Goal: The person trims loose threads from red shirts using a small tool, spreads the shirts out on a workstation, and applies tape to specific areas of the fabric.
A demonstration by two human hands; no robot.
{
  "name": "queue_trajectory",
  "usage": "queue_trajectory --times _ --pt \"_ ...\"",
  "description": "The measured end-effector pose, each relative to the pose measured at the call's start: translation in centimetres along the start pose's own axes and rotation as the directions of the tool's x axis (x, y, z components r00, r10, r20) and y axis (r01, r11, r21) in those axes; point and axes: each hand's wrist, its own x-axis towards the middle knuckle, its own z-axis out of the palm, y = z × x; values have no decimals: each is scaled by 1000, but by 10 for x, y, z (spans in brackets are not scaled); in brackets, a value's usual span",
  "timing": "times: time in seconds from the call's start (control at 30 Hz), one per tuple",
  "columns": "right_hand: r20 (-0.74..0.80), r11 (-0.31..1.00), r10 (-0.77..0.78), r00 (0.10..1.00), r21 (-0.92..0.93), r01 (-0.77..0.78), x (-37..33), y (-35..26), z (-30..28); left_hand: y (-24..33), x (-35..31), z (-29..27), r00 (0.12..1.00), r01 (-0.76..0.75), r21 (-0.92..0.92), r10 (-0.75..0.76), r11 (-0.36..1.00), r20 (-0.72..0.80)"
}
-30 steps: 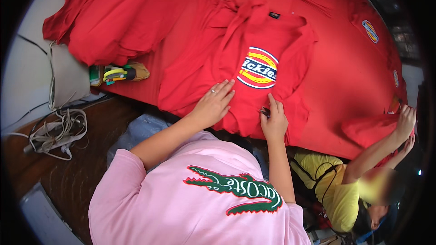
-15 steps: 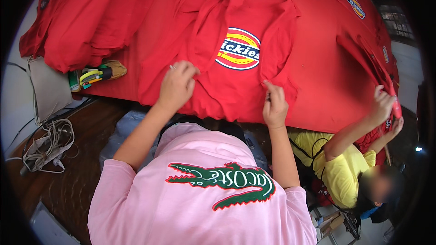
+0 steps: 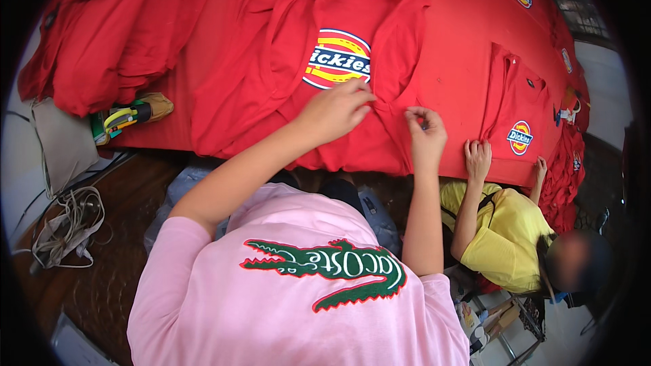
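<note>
Head view, clock set on its centre: between 2 and 3, the right hand point(image 3: 427, 137) is half-curled, with something dark point(image 3: 424, 124) at its fingers, too small to identify. At 12, the left hand point(image 3: 338, 110) bends its fingers over the red shirt point(image 3: 288, 98) spread there; I cannot tell whether it grips. Farther out, a co-worker point(image 3: 508, 234) in yellow is at 4, a red garment heap point(image 3: 119, 41) at 10.

A broad red-covered bench point(image 3: 454, 61) spans the upper middle, its front edge bowed by the lens. Below it at left spreads dark brown, wood-toned flooring point(image 3: 102, 305), with paler floor point(image 3: 566, 329) at lower right. Past the bench's far right end stands a dim grid point(image 3: 584, 22), possibly a window.
</note>
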Motion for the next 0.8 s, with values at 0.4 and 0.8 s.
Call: queue_trajectory --times 0.4,0.8 --pt "-216 994 -101 971 24 108 -21 -23 22 4 44 50 868 494 -487 -444 720 223" --pt "55 897 -340 939 -281 341 -6 -28 16 10 45 43 807 589 -483 -494 648 323"
